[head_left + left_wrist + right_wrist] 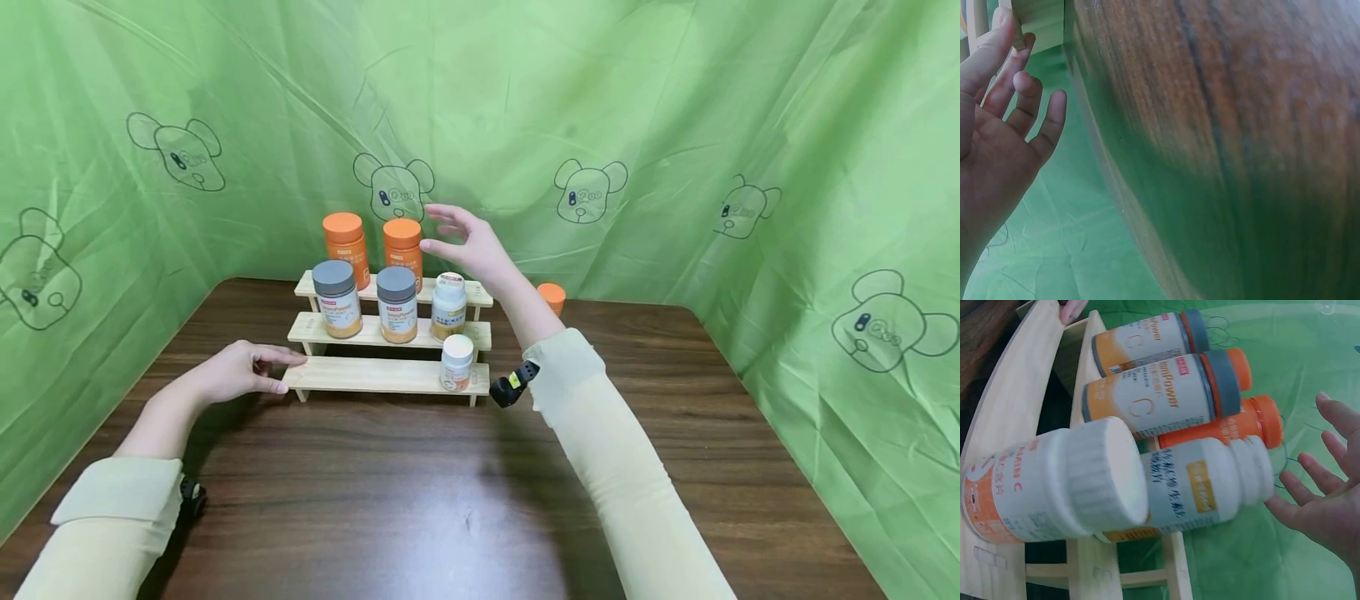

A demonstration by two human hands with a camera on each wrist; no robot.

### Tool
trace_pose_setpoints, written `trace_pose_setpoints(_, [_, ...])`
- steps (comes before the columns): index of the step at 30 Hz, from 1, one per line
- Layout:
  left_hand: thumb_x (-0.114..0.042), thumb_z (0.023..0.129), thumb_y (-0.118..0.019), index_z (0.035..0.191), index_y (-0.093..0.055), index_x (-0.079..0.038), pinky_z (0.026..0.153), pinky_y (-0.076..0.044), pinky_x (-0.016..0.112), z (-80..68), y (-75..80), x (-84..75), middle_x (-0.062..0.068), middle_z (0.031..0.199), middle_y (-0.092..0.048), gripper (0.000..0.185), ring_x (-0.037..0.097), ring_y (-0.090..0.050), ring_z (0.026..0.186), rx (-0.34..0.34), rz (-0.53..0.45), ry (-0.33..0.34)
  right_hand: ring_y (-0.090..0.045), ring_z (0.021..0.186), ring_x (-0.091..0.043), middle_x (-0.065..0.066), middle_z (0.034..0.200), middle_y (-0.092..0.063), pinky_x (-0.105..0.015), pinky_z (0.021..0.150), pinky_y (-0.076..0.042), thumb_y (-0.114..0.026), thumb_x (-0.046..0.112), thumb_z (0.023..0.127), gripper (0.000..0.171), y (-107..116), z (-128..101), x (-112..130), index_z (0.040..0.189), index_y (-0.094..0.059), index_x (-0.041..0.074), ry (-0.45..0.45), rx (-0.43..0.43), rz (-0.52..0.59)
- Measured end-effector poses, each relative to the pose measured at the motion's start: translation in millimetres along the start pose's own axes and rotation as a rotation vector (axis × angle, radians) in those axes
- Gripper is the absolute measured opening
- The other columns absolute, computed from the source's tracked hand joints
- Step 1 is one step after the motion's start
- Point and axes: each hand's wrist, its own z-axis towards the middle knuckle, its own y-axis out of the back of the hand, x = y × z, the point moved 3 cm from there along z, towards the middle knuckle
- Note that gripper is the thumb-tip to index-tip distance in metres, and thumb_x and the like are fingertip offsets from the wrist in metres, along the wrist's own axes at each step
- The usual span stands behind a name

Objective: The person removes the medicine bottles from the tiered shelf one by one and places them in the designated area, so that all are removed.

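Observation:
A three-step wooden stand (367,375) holds several supplement bottles. My left hand (232,372) pinches the left end of its lowest step between thumb and fingers. Beside the right one of two orange bottles (402,254) on the top step is my right hand (472,246), fingers spread and holding nothing; the right wrist view shows its palm apart from the bottles. Two grey-lidded jars (337,300) and a white-capped bottle (449,308) occupy the middle step. On the lowest step's right end stands a small white bottle (456,364).
Behind my right forearm, an orange cap (551,296) shows on the table's far right part. The dark wooden table (390,475) is enclosed at the back and sides by green cloth (495,100) printed with bear-like outlines.

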Motion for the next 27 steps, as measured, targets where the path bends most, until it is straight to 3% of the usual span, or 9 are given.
trace_pose_setpoints(13, [-0.023, 0.072, -0.081, 0.119, -0.068, -0.014, 0.061, -0.040, 0.024, -0.4, 0.3, 2.0, 0.017, 0.123, -0.061, 0.049, 0.006, -0.045, 0.061, 0.015, -0.035, 0.021, -0.047, 0.123, -0.008, 0.007, 0.134, -0.053, -0.031, 0.102, -0.038, -0.073, 0.026, 0.083, 0.055, -20.8, 21.1, -7.1, 0.134, -0.053, 0.020, 0.009, 0.028, -0.038])
trace_pose_setpoints(27, [-0.020, 0.072, -0.081, 0.119, -0.067, -0.012, 0.058, -0.039, 0.024, 0.1, 1.0, -1.0, 0.018, 0.122, -0.061, 0.049, 0.007, -0.043, 0.059, 0.022, -0.057, 0.032, -0.053, 0.115, -0.008, 0.004, 0.126, -0.059, -0.025, 0.094, -0.043, -0.073, 0.023, 0.084, 0.046, -28.9, 40.1, -15.8, 0.127, -0.058, 0.018, -0.022, 0.055, -0.030])
